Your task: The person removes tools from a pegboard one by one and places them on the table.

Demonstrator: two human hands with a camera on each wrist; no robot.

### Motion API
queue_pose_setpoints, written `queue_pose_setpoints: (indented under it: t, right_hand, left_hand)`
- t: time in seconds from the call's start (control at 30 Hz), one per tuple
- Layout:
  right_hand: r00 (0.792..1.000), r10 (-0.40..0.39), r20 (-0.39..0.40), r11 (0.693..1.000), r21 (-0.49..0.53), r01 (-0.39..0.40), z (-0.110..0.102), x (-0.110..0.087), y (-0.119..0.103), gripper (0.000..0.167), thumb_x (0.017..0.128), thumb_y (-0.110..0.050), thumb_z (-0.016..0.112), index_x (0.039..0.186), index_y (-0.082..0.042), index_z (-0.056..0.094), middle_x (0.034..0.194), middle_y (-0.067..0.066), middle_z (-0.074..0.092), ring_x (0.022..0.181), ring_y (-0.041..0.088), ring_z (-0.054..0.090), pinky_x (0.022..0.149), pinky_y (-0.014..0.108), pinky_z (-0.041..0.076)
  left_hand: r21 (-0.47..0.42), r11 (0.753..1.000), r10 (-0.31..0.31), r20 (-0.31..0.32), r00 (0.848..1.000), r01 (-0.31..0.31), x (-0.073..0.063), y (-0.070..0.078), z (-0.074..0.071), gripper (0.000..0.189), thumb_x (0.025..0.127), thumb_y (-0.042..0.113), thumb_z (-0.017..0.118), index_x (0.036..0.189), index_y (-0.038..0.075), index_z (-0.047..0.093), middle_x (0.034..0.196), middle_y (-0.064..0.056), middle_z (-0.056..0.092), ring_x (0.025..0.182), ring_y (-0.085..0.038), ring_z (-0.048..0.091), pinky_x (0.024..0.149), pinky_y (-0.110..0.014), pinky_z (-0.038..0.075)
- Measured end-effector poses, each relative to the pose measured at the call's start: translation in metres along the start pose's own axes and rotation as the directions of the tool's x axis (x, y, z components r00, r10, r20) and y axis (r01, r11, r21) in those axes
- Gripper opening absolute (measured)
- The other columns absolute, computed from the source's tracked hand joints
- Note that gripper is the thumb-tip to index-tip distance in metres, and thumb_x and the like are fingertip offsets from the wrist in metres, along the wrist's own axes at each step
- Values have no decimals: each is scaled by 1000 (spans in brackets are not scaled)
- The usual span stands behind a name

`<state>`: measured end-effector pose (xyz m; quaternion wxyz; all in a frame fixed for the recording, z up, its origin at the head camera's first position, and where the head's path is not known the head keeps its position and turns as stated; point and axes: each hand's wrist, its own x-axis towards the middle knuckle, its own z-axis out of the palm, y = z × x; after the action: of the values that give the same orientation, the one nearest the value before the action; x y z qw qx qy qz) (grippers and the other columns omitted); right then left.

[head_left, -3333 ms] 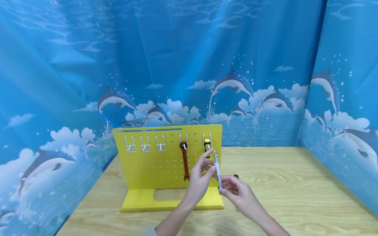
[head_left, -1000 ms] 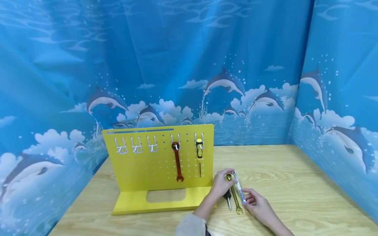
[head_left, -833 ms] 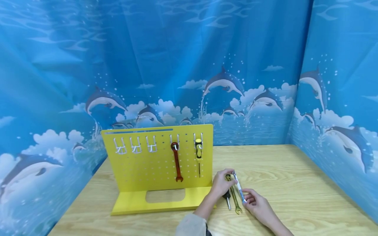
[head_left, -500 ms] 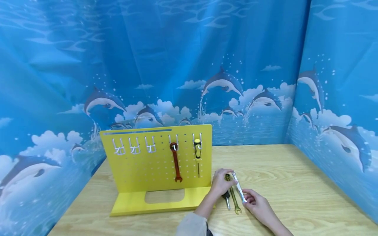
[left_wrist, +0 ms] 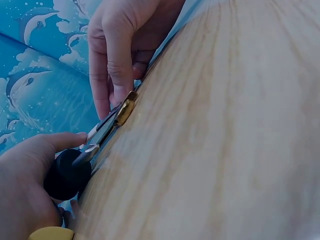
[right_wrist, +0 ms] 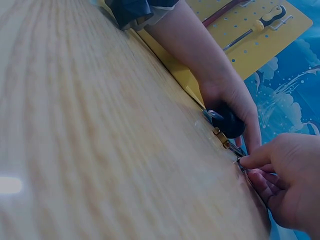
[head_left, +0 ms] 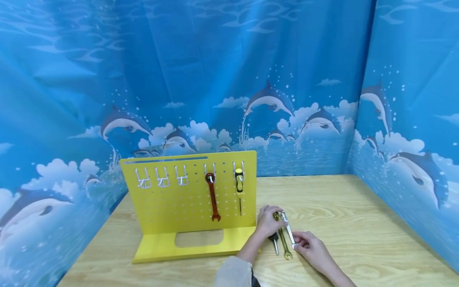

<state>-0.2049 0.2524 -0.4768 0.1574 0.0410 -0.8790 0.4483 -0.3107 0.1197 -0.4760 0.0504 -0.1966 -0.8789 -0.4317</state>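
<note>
A slim silver wrench (head_left: 289, 232) lies slantwise between both hands, low at the table. My left hand (head_left: 267, 222) holds its far end between thumb and fingers. With thumb and forefinger, my right hand (head_left: 312, 249) pinches the near end. Left of it, a gold wrench (head_left: 284, 241) lies on the table, its open jaw toward me. Beside that is a screwdriver (head_left: 275, 246), its black handle (left_wrist: 65, 176) partly under my left hand. In the right wrist view the handle (right_wrist: 230, 121) shows beneath the left palm, and the right fingertips (right_wrist: 250, 161) meet at the wrench end.
A yellow pegboard (head_left: 168, 217) stands on the wooden table (head_left: 322, 199), left of the hands. A red wrench (head_left: 213, 199) and a yellow-and-black screwdriver (head_left: 239, 182) hang on it. Three bare wire hooks (head_left: 163, 182) are at its left. A dolphin-print curtain (head_left: 201, 79) surrounds the table.
Earlier, both hands held the silver wrench up before the pegboard's right side. They have brought it down and right, beside the gold wrench. Over the last second it shifts only slightly.
</note>
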Motion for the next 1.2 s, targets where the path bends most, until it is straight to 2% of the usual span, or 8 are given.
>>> queue_pose_setpoints:
  t: [0.13,0.27,0.47,0.77,0.9,1.2]
  right_hand:
    - [1000,-10,12,1000,-8,10,-1,0,1,33,70,9,70,103,7,64,78,1,54,69,7,52,64,21,49]
    - [1000,13,29,1000,-10,-13,-1,0,0,33,71,7,71,104,7,64,79,1,54,71,8,52,65,21,49]
    - [999,29,45,1000,-12,-29,-2,1,0,32,73,7,69,105,7,64,80,1,54,71,8,52,65,21,49]
    - [998,29,50,999,-18,-29,-2,2,1,32,73,7,69,105,7,64,80,1,54,71,8,51,64,21,49]
    - [998,30,51,999,-21,-29,-3,1,1,32,73,5,70,105,7,63,80,2,54,71,8,52,64,20,49]
    - [999,22,50,999,-25,-21,-2,1,1,32,73,5,71,104,6,64,79,1,53,70,7,51,63,20,48]
  left_hand:
    - [36,999,10,18,1000,-10,1,0,-1,41,69,25,79,106,14,68,118,2,58,122,-30,38,100,-48,31]
    - [83,996,20,45,999,-24,1,1,-2,39,69,26,79,104,13,68,116,2,57,121,-28,39,100,-45,32]
    - [141,990,2,81,997,-13,2,5,-3,41,70,29,78,106,13,68,118,1,56,120,-26,39,99,-43,33]
    - [260,965,-5,109,994,-24,5,10,-5,42,70,33,78,106,15,68,117,0,57,112,-21,45,93,-33,38]
    - [292,956,-16,118,993,-19,5,13,-7,43,70,35,78,107,16,68,118,0,57,113,-20,45,94,-32,37]
    - [302,953,-34,126,991,-6,5,15,-7,42,71,35,78,108,17,67,118,0,56,113,-20,44,94,-33,37]
